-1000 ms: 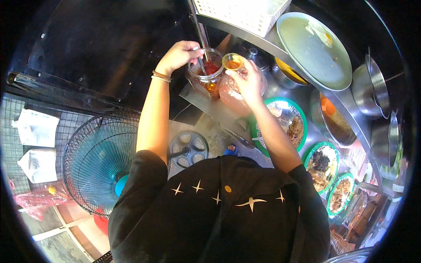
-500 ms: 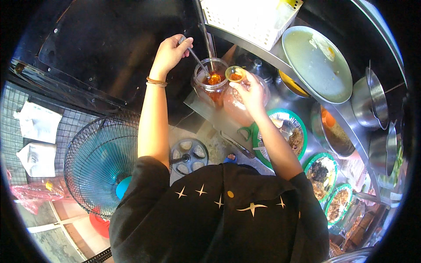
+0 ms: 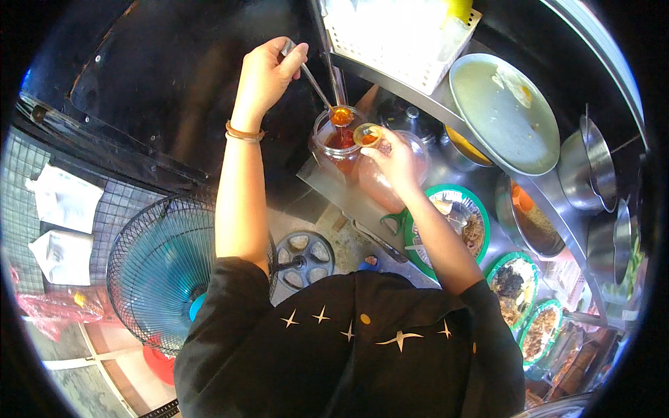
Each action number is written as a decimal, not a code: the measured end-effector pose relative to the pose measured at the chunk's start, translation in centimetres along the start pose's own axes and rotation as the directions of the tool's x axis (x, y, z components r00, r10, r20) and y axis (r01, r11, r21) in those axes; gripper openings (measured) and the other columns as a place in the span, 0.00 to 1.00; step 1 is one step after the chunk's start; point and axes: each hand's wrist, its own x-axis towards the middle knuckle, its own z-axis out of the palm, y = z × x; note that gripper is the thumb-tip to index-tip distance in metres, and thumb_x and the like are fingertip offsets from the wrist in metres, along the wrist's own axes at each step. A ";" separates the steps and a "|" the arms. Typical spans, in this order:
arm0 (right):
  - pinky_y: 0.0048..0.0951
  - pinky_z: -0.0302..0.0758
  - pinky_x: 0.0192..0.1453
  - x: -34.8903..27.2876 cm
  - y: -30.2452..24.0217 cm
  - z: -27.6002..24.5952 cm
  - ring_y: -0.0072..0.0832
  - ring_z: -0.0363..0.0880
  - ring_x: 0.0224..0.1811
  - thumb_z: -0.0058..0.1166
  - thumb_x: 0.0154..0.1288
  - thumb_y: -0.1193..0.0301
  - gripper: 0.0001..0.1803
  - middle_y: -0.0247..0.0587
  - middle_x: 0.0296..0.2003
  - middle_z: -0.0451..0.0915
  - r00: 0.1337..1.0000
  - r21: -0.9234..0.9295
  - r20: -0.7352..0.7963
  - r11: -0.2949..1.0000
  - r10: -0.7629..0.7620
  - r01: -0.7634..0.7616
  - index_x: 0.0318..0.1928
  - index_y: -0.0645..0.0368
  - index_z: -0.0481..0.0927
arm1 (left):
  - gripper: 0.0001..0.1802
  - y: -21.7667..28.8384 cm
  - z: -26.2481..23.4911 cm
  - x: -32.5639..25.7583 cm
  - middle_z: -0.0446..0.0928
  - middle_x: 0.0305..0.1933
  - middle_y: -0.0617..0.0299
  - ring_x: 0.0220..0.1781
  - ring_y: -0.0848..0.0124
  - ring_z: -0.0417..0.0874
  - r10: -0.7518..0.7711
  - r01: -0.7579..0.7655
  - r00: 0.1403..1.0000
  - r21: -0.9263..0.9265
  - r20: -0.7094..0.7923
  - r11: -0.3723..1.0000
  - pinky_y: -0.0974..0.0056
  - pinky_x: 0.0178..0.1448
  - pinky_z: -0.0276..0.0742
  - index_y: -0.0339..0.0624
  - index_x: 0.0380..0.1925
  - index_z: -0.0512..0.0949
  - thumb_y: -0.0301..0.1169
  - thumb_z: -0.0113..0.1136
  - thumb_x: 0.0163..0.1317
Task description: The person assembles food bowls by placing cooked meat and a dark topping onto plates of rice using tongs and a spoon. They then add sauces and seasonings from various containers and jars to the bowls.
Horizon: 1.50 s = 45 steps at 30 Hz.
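My left hand (image 3: 270,78) is closed around the upper end of a long metal ladle (image 3: 341,116). Its bowl carries orange-red liquid and hangs over the mouth of a clear wide jar (image 3: 322,148), with more red liquid inside. Just right of that mouth, my right hand (image 3: 398,164) pinches a small yellowish cup (image 3: 359,137) with some orange liquid in it. The ladle's bowl is beside and slightly above the cup. Below my right hand, a rounded clear container (image 3: 417,149) stands next to the jar, partly covered by the hand.
Green-rimmed trays of food (image 3: 477,203) line the counter at the right. Above them runs a metal shelf with a large round plate (image 3: 502,125), a white basket (image 3: 439,73) and metal pots (image 3: 580,164). A fan (image 3: 150,272) stands at my left.
The ladle has risen from inside the jar to above its rim, carrying liquid. My left hand is higher; the cup has shifted slightly left and down and now tilts.
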 end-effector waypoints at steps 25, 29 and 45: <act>0.31 0.74 0.52 0.1 -0.1 -0.2 0.30 0.80 0.44 0.71 0.48 0.69 0.26 0.43 0.40 0.82 0.980 0.324 -0.065 0.933 0.190 -0.159 0.49 0.60 0.79 | 0.06 4.1 4.3 -10.7 0.77 0.24 0.64 0.23 0.77 0.74 0.251 -0.264 0.909 0.007 -0.332 0.964 0.72 0.29 0.68 0.37 0.29 0.78 0.28 0.58 0.64; 0.32 0.75 0.51 -0.6 -2.4 -2.1 0.31 0.80 0.45 0.71 0.46 0.68 0.27 0.44 0.42 0.81 0.980 0.104 -0.153 0.988 0.126 -0.111 0.49 0.60 0.79 | 0.10 2.5 3.7 -9.1 0.75 0.19 0.61 0.21 0.77 0.74 -0.106 0.061 0.922 -0.131 -0.373 0.990 0.70 0.27 0.69 0.35 0.29 0.76 0.31 0.57 0.66; 0.37 0.69 0.57 -23.8 -5.6 -24.7 0.40 0.75 0.51 0.71 0.44 0.68 0.29 0.45 0.45 0.79 0.921 -0.142 -0.375 0.975 0.108 -0.172 0.50 0.60 0.78 | 0.10 6.0 12.3 -11.3 0.78 0.38 0.56 0.40 0.57 0.77 0.537 -0.454 0.837 0.411 -0.108 0.790 0.56 0.43 0.71 0.41 0.38 0.78 0.33 0.62 0.58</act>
